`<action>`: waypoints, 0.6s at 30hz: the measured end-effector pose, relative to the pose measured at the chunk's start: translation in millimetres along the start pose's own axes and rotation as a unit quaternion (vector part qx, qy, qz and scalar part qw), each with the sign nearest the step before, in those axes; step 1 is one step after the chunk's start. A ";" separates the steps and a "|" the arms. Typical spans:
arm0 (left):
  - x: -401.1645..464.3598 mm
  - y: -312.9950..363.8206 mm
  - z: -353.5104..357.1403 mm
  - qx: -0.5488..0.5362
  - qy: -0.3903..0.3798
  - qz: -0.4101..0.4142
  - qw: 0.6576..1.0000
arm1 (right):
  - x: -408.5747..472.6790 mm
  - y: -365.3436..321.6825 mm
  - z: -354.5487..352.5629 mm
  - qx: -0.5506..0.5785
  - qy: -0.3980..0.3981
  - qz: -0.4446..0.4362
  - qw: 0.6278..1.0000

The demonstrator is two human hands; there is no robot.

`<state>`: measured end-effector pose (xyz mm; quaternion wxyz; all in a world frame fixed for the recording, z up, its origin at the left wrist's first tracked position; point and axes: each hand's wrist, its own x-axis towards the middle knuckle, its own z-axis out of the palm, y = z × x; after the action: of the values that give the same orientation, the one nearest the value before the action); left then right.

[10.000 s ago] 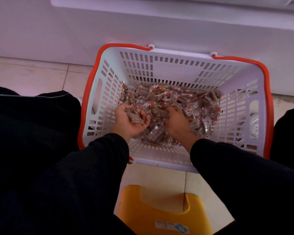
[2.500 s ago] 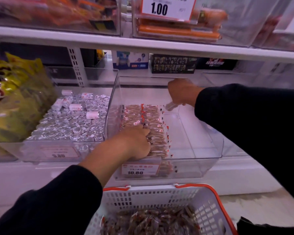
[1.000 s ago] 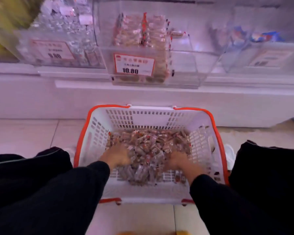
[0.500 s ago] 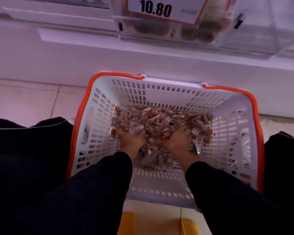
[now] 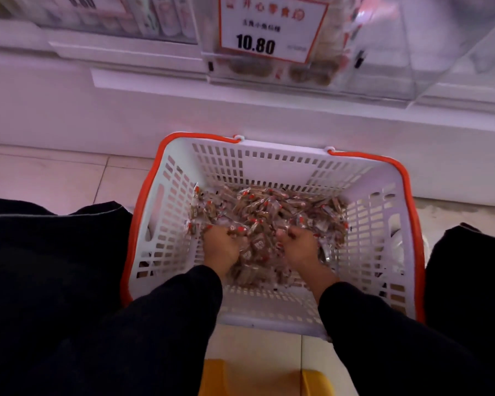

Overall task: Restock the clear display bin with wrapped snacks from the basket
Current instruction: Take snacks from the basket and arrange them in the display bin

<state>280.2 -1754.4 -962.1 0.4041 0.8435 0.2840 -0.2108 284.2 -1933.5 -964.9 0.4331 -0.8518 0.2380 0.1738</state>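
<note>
You are at the gathering step: your left hand (image 5: pixel 222 247) and right hand (image 5: pixel 299 245) are both sunk knuckles-up in the heap of wrapped snacks (image 5: pixel 269 212) in the basket (image 5: pixel 383 281), fingers curled down and closing on a clutch of packets each, though the fingertips themselves are buried out of sight. Most of the heap lies just beyond your fingers, toward the far wall of the basket, with more packets between your two hands. Next, I judge, you must lift both handfuls up and forward to the clear display bin (image 5: pixel 369 52), which sits on the shelf well above and beyond your fingers, behind the price tag (image 5: pixel 269 30) reading 10.80; grip firmly, since loose slippery wrappers could spill. The basket stands on pale floor tiles (image 5: pixel 55 178) against the white shelf base (image 5: pixel 183 115), and a yellow stool (image 5: pixel 257 378) shows beneath your wrists.
</note>
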 end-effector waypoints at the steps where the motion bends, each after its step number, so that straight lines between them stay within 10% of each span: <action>1: -3.7 1.0 -5.7 0.005 0.020 0.018 1.000 | -0.4 -3.2 -6.5 -0.006 -0.008 -0.004 1.000; 7: -23.9 18.9 -38.1 -0.086 0.006 0.019 0.996 | -15.5 -53.6 -48.7 0.084 -0.100 0.009 0.991; 13: -55.3 97.5 -84.8 -0.285 -0.298 0.007 0.911 | -52.8 -138.8 -118.5 0.207 -0.298 -0.039 0.931; 18: -96.2 183.7 -159.9 -0.295 -0.320 0.098 0.895 | -80.9 -211.2 -203.2 0.182 -0.304 -0.105 0.929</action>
<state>347.5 -1750.0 -709.1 0.7218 0.5963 0.1043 -0.3355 353.1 -1971.5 -671.2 0.6482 -0.6848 0.0317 0.3315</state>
